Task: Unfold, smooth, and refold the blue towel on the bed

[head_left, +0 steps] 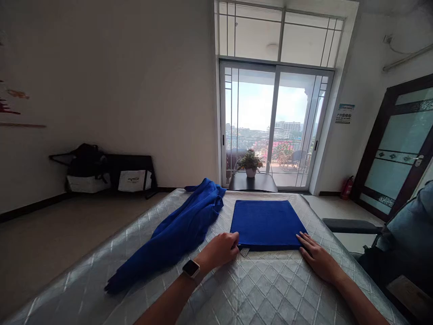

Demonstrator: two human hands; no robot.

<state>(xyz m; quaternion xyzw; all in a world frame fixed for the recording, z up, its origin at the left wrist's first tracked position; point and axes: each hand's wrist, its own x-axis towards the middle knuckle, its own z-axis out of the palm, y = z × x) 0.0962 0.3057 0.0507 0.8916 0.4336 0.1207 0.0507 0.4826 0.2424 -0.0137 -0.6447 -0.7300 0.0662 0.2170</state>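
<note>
I have the folded blue cloth [269, 223] near the table's [270, 289] far edge. My left hand [227, 246] curls at its near-left corner, pinch unclear; my right hand [316, 255] rests near-right, fingers slightly spread. I'd press lightly, keeping both corners square.

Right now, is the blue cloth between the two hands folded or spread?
Folded: the blue cloth lies as a neat rectangle with a thick near edge, the left hand and right hand at its near corners.
</note>
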